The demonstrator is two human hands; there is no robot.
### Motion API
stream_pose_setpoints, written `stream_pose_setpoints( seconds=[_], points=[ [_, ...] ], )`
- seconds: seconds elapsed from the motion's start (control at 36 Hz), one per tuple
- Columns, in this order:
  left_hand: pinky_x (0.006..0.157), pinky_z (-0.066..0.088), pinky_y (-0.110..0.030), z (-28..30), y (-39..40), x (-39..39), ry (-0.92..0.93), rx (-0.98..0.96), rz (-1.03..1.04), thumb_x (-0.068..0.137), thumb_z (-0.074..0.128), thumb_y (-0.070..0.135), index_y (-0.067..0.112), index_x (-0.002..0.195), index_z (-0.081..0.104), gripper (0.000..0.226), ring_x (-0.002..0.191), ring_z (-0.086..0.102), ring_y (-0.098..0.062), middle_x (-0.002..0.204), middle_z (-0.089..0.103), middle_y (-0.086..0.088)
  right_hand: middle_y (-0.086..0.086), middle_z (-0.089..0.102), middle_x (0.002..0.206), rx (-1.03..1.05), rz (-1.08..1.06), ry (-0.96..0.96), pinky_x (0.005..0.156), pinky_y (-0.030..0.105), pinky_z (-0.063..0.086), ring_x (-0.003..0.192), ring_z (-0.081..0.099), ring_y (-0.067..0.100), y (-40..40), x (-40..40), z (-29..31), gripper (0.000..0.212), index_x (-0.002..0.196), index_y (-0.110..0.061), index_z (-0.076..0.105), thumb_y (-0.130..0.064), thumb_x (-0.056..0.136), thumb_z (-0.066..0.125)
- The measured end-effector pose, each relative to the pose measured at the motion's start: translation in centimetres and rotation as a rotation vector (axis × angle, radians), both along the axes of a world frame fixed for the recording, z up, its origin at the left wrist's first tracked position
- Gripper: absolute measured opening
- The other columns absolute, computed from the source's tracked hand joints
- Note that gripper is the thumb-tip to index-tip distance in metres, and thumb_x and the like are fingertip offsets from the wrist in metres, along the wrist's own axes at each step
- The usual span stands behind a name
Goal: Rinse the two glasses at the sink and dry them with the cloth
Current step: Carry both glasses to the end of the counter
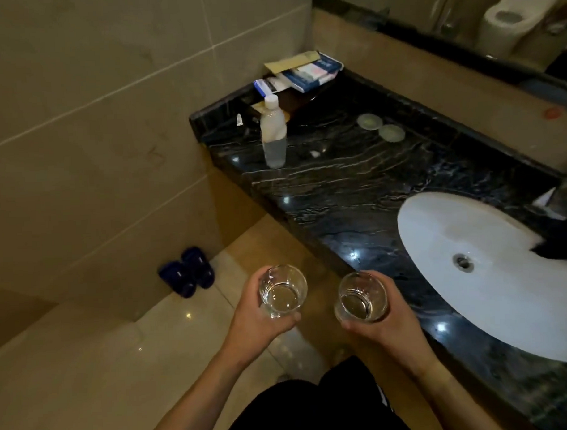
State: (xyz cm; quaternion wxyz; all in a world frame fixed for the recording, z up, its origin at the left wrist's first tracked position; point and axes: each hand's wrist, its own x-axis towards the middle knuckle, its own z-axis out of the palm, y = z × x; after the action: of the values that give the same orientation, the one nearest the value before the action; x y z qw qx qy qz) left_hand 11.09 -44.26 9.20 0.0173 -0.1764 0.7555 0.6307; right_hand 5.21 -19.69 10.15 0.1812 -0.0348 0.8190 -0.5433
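Two clear glasses, both upright and held in the air off the front edge of the surface. Left glass [283, 290]: gripped by the left hand [256, 315], fingers curled round its wall. Right glass [362, 297]: gripped by the right hand [384, 320] in the same manner, just beside the surface's front edge. White oval sink [504, 303]: set into the dark marble surface [339, 187], to the right of both glasses. Plastic bottle [274, 133]: upright near the left edge. Two round coasters [380, 127]: toward the back edge. Packets and boxes [303, 74]: piled at the back left corner. Blue slippers [187, 273]: paired on the floor by the wall.
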Motion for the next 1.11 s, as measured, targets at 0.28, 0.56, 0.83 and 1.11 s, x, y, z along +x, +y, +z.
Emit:
stream_pose_setpoints(
  seconds=[0.28,0.56,0.83,1.11],
  points=[
    [0.090,0.041,-0.006,0.6,-2.1,-7.8,0.031,-0.029,-0.074,0.057,0.088,0.023,0.040,0.125,0.048,0.081,0.115,0.055,0.007,0.126,0.057,0.017,-0.020,0.063,0.118,-0.006,-0.064,0.025,0.078,-0.003,0.040,0.101,0.056,-0.020,-2.1,-6.9,0.4,0.086,0.125,-0.037,0.052,-0.009,0.057,0.096],
    [0.102,0.047,-0.030,2.0,-1.9,-19.2,0.007,-0.041,-0.194,0.054,0.089,0.042,0.046,0.128,0.047,0.086,0.120,0.057,-0.004,0.130,0.059,0.013,-0.019,0.066,0.121,-0.019,-0.197,0.046,0.085,0.008,0.048,0.107,0.060,-0.009,-1.8,-16.0,0.7,0.085,0.127,-0.040,0.053,-0.014,0.058,0.095],
    [0.103,0.047,-0.032,2.7,0.2,-29.5,0.017,-0.035,-0.319,0.052,0.092,0.037,0.046,0.127,0.049,0.087,0.117,0.060,-0.004,0.127,0.061,0.014,-0.033,0.065,0.111,0.034,-0.334,0.085,0.084,0.004,0.043,0.103,0.061,-0.013,-0.1,-22.8,0.6,0.081,0.121,-0.047,0.052,-0.020,0.057,0.095],
    [0.085,0.045,-0.009,3.7,2.3,-39.4,-0.010,-0.040,-0.543,0.062,0.093,0.008,0.038,0.128,0.048,0.085,0.106,0.062,0.004,0.120,0.062,0.015,-0.024,0.065,0.119,-0.016,-0.546,0.088,0.086,0.004,0.044,0.108,0.060,-0.010,0.6,-26.5,0.9,0.083,0.124,-0.046,0.049,-0.019,0.060,0.095]
  ],
)
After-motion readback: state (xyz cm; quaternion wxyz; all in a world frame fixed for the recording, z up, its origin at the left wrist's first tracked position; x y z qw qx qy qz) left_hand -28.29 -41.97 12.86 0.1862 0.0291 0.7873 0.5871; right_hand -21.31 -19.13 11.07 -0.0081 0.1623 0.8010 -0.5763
